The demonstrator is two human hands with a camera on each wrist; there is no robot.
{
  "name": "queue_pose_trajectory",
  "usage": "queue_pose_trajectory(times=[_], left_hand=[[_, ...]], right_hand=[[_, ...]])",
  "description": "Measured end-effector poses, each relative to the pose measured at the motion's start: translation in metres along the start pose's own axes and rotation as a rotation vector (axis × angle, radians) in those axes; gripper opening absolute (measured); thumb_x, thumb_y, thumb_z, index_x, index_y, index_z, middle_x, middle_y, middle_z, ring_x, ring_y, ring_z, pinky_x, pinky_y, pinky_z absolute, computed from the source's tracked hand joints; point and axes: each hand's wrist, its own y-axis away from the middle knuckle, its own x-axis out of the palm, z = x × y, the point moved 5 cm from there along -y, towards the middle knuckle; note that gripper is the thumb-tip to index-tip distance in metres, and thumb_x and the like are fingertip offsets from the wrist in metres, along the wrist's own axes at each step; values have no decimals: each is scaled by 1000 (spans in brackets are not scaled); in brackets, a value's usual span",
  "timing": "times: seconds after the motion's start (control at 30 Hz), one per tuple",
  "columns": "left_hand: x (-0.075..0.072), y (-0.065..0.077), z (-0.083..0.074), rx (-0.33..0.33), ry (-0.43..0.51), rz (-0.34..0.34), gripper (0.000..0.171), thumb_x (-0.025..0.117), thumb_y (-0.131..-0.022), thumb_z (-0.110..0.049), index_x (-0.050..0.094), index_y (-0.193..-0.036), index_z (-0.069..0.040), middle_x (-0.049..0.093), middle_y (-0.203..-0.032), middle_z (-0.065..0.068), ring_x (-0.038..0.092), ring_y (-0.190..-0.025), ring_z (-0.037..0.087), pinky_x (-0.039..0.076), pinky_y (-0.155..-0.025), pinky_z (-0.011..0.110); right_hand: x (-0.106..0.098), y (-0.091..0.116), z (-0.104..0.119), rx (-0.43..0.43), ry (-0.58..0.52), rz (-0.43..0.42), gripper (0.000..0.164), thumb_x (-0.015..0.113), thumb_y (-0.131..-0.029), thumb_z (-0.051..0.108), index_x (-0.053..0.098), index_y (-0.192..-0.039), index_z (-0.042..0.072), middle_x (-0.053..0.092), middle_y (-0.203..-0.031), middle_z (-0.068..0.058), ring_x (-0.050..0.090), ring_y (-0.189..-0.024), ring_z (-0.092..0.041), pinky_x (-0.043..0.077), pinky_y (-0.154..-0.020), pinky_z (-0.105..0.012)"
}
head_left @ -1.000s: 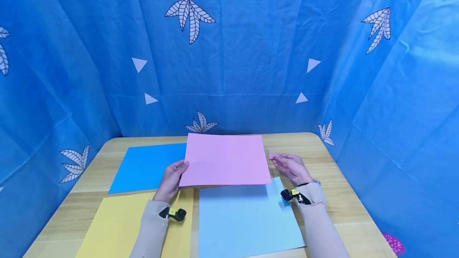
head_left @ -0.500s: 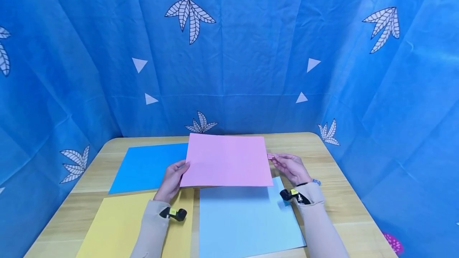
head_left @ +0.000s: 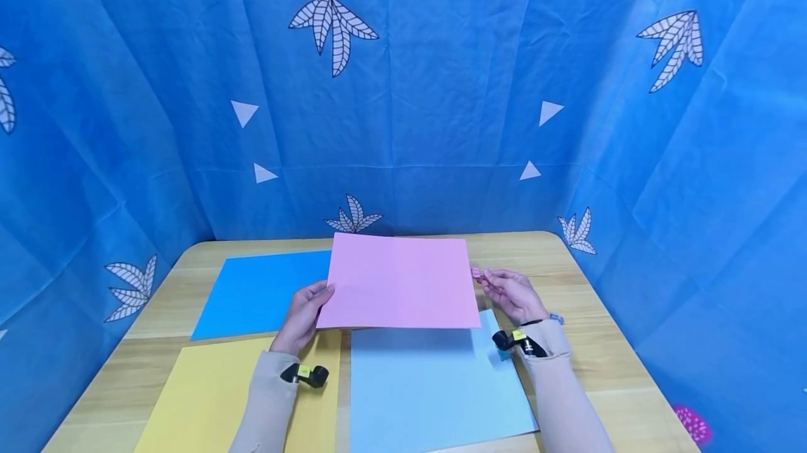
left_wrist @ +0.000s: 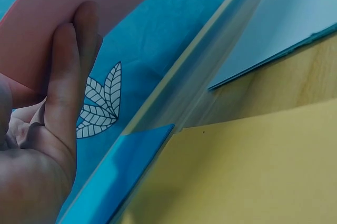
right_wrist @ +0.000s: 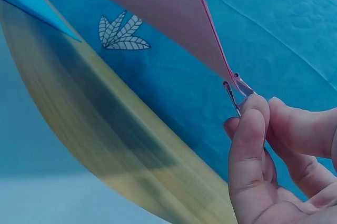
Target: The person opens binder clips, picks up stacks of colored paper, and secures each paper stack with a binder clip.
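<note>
In the head view my left hand holds a pink sheet of paper by its left edge, thumb on top. Its fingers lie along the underside in the left wrist view. The sheet is raised above the table. At the sheet's right edge, my right hand pinches a small pink binder clip between thumb and fingers. The clip's jaws stand apart, one on each side of the paper's edge.
Under the raised sheet lie light blue paper, blue paper and yellow paper on the wooden table. A small teal thing shows at the light blue paper's edge. A blue patterned curtain surrounds the table.
The pink sheet has shifted slightly right, and the gap between it and the clip has closed. Both hands keep their holds; the last half second shows almost no movement.
</note>
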Motion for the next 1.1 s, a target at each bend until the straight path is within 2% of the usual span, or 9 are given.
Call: queue_pose_trajectory(times=[0.33,1.1], left_hand=[[2,0,-1,0,-3,18,53,60,-106,-30,49,-148,1,79,-95,-3,77,-83,10,64,-74,25],[10,3,-1,2,7,54,51,59,-107,-30,48,-149,-2,80,-95,-3,78,-83,11,64,-73,25]], right_hand=[[3,-1,1,6,19,32,20,59,-104,5,76,-97,13,79,-96,0,73,-87,-9,60,-82,-18],[6,1,4,-9,52,1,20,59,-104,4,74,-95,14,77,-92,1,71,-84,-9,61,-82,-19]])
